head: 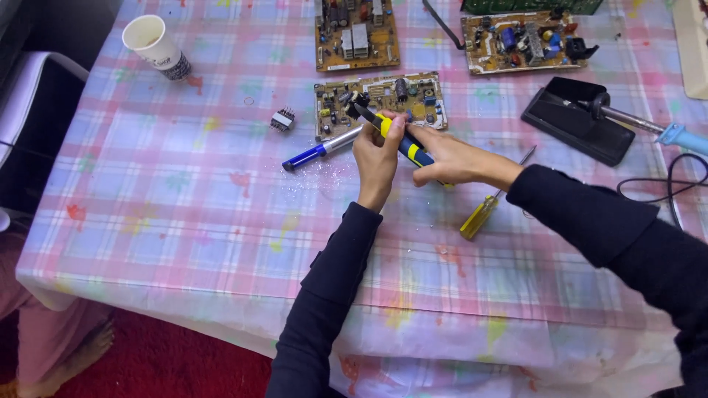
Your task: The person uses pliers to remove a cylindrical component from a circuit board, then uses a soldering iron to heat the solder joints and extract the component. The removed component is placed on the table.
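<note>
Head view: I'd steady both hands, left [377, 158] and right [448, 160], fingers pinching the yellow-blue tool [394, 135], tip at 11 o'clock on the circuit board [380, 104].

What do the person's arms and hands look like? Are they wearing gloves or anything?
No gloves. Both the left hand and the right hand are bare, with no rings or watch showing. Each arm is covered by a long, plain dark navy sleeve that reaches the wrist, with no pattern or markings visible.
</note>
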